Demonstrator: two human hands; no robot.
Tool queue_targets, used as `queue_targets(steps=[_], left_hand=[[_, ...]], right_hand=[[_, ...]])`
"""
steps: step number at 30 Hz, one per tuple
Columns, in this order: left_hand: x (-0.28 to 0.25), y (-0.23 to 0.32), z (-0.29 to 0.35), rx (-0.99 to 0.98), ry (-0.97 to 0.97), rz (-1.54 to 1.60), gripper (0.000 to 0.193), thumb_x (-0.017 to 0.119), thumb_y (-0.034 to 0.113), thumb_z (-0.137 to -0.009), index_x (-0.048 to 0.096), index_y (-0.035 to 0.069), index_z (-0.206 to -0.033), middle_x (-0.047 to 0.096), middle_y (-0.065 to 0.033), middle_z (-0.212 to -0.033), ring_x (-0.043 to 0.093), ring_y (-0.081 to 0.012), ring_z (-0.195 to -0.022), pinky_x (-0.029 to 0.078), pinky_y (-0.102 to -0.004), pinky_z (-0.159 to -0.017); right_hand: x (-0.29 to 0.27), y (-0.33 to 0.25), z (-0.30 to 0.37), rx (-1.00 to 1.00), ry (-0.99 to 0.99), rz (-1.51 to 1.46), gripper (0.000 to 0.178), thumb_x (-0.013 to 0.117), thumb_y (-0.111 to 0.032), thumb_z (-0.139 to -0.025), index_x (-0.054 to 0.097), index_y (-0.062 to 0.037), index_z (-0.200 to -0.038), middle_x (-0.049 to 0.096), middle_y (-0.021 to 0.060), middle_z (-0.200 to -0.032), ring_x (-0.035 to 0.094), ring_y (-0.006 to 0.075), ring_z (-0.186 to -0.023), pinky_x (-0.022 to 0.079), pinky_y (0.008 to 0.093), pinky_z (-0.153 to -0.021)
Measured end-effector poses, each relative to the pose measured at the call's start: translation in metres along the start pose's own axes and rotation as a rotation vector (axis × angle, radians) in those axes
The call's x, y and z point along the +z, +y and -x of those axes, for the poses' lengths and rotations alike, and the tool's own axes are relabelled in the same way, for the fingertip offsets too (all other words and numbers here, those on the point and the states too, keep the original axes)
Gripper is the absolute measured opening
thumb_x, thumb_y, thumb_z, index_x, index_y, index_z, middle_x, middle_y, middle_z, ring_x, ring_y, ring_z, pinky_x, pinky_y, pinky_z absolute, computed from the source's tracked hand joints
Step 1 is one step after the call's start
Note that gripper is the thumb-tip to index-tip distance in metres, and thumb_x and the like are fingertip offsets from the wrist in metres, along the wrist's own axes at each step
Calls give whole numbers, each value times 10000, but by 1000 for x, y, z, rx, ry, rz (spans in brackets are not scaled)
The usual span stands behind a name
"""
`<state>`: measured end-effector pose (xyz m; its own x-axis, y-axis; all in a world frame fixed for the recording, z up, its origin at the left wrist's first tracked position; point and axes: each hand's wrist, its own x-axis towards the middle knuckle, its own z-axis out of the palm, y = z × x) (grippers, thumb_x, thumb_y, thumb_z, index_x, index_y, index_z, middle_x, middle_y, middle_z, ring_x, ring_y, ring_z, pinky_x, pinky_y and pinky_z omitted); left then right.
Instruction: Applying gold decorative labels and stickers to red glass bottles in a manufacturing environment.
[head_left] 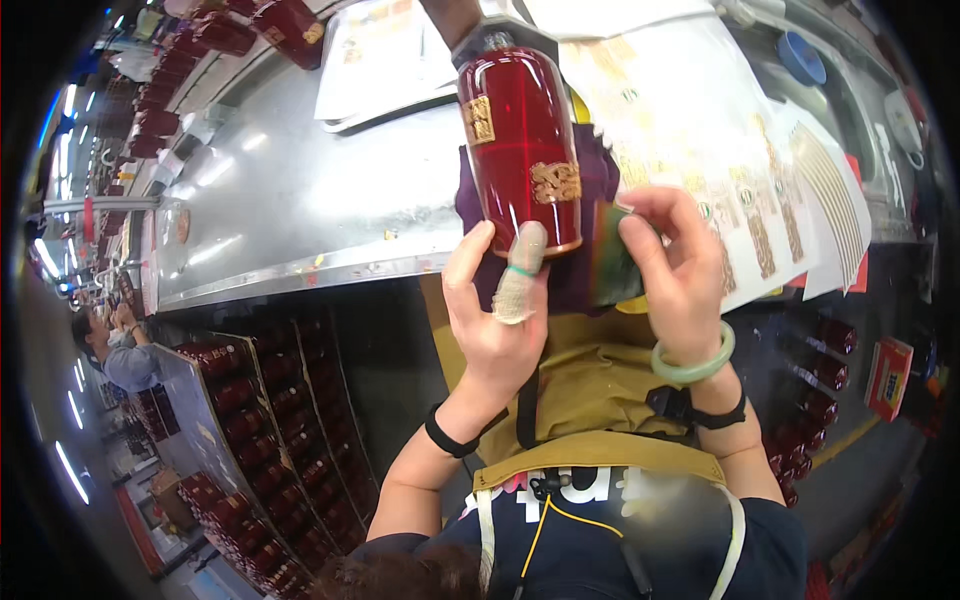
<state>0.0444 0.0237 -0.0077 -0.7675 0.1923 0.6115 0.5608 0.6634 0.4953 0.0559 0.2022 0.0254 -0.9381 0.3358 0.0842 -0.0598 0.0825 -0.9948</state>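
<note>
A glossy dark-red bottle (520,130) with gold raised emblems lies with its base toward me, on a dark purple cloth (600,165). My left hand (502,310) grips the bottle's base end. One of its fingers wears a pale cover with a green band. To the right of the base, my right hand (682,262) has its thumb and forefinger pinched together. A tiny pale bit shows at those fingertips, too small to name. Just below them is a dark green, shiny patch (615,262), partly behind the hand.
Sheets of gold stickers (745,200) cover the right of the metal table (260,180). A white tray (385,65) and a blue bowl (801,58) stand farther back. Stacked red bottles (270,430) fill racks at the lower left, where another person (125,350) works.
</note>
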Motion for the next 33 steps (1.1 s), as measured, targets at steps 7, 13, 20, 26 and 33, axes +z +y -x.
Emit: queue_targets(steps=[7,13,20,26,33], left_hand=[[3,-14,-21,121,81,-49,428,750,-81,-704,762,7,-1123,699,-120,-1183,691,-349,-1105,596,-454,-961],[-9,-17,-14,-175,111,259,546,831,-51,-680,705,-19,-1210,677,-140,-1281,682,-368,-1140,579,-421,-946],[-4,-17,-23,67,108,218,547,803,-51,-726,680,-24,-1258,663,-187,-1285,653,-374,-1196,514,-532,-1082],[-12,-13,-17,-139,65,194,549,799,-52,-735,684,-11,-1271,645,-153,-1347,612,-382,-1258,462,-493,-1140],[-6,-18,-28,28,121,254,596,812,-87,-686,705,2,-1266,672,-171,-1315,642,-378,-1236,472,-517,-1125]], right_hand=[[31,-10,11,-136,-49,173,76,683,18,-915,685,3,-990,630,89,-901,608,214,-820,475,317,-732],[19,6,11,-53,-48,109,76,635,-11,-971,645,33,-1033,581,54,-949,525,134,-849,420,282,-735],[19,14,13,-63,-37,40,76,627,-31,-995,646,27,-1039,579,34,-957,506,101,-844,405,260,-713],[18,13,13,32,-41,20,86,636,-26,-992,654,26,-1058,591,38,-963,521,99,-848,426,258,-734],[18,10,9,13,-45,-23,94,635,11,-978,662,35,-1065,622,57,-983,561,121,-894,453,264,-798]])
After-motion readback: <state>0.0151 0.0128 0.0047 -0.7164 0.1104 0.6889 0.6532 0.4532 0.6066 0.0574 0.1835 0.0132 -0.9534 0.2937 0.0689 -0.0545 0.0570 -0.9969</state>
